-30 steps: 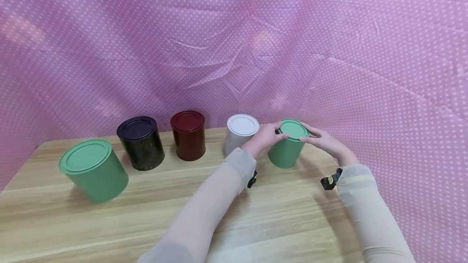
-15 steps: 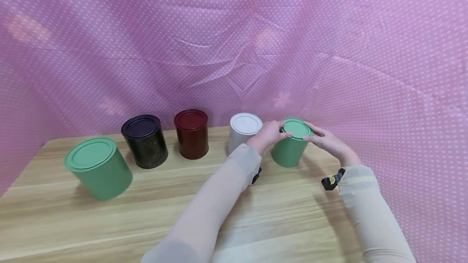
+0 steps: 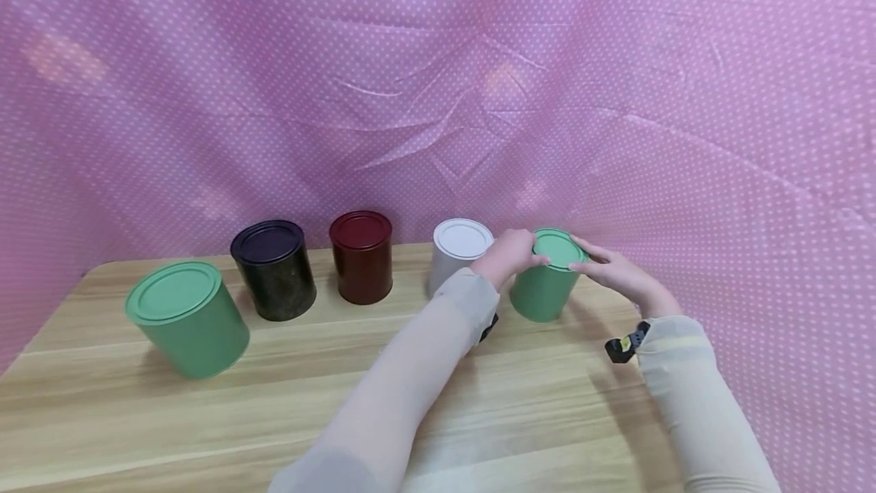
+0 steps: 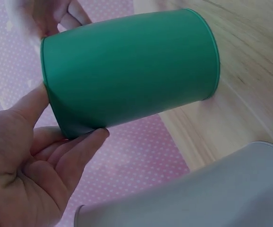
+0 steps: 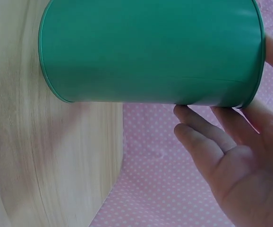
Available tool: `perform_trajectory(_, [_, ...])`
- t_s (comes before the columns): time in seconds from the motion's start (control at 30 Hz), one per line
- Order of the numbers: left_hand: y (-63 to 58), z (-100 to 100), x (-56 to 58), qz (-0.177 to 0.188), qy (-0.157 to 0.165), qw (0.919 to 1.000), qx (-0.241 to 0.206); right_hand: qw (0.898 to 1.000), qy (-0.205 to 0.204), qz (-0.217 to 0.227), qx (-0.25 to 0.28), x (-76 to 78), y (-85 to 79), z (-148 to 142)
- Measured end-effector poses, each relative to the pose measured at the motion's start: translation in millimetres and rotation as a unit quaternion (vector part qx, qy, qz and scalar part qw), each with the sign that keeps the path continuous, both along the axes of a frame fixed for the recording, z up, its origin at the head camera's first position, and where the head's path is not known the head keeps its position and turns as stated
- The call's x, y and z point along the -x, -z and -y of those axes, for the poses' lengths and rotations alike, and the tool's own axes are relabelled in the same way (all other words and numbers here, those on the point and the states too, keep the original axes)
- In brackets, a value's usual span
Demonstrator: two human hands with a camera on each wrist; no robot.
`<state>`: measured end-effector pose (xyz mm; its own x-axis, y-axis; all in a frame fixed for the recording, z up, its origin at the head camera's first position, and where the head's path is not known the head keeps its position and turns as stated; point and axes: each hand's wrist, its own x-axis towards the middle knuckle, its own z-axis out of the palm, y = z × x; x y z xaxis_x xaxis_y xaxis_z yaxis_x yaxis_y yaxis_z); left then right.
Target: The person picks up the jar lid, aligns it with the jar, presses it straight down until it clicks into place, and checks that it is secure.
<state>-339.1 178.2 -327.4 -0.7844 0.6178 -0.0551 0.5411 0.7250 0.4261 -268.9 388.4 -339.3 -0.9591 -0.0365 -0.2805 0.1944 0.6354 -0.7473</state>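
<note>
A small green lidded can stands upright near the table's back right corner, held from both sides. My left hand grips its left upper edge; in the left wrist view that hand has the thumb at the rim and fingers against the side wall. On the opposite side, my right hand holds the rim, and in the right wrist view its fingers lie along the wall below the lid. A white can is just left of the green one, partly hidden behind my left hand.
Further left along the back stand a dark red can and a black can. A larger green can is at the front left. Pink dotted cloth hangs behind and beside the wooden table.
The head view has shifted slightly, so everything sits a little further right in it. Both hands stay at the green can, with the left fingers drawn slightly back from the lid's top.
</note>
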Motion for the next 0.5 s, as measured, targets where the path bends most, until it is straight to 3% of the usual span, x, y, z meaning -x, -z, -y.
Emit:
perform_trajectory(0.23, [-1.5, 3.4, 5.8, -0.005, 0.000, 1.0000, 0.008, 1.000, 0.003, 0.001, -0.002, 4.4, -2.7, 7.4])
perform_trajectory(0.5, [-4.5, 5.0, 8.7, -0.022, 0.026, 0.9990, 0.030, 1.000, 0.008, 0.007, 0.002, 1.8, -3.9, 10.2])
